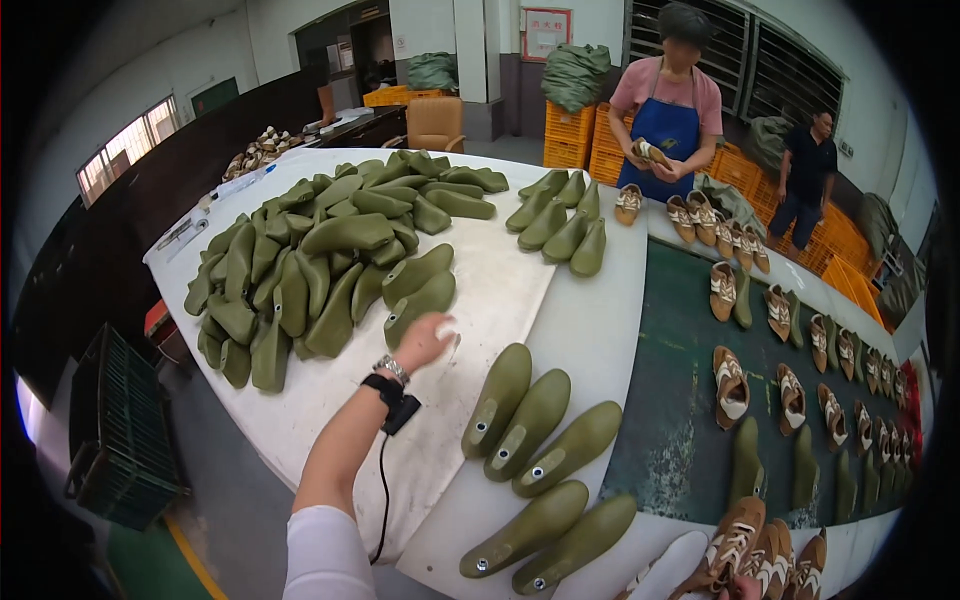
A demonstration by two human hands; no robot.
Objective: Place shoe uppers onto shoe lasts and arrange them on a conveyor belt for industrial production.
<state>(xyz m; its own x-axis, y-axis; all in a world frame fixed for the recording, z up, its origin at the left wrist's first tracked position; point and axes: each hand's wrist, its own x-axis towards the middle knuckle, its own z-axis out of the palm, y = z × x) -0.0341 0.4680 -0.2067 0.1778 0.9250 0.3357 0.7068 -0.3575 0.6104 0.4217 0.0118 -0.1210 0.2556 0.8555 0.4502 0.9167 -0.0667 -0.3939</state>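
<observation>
My left hand [423, 341] hovers over the white table, just below a green shoe last [420, 306] at the near edge of a big heap. Its fingers are slightly bent and apart, somewhat blurred, with nothing in them; small whitish bits show at the fingertips. Right of it, three green lasts [528, 427] lie side by side on the white surface, with two more lasts [550, 540] nearer me. At the lower right edge, part of my right hand [745, 587] shows beside a brown and white sneaker [735, 540]; its fingers are mostly hidden.
A heap of green lasts [300, 250] covers the table's far left. Several lasts [560, 220] stand grouped further back. Sneakers and lasts sit in rows on a green mat [680, 400]. Across the table, a person in a blue apron [665, 130] holds a shoe. A dark crate [120, 430] stands left.
</observation>
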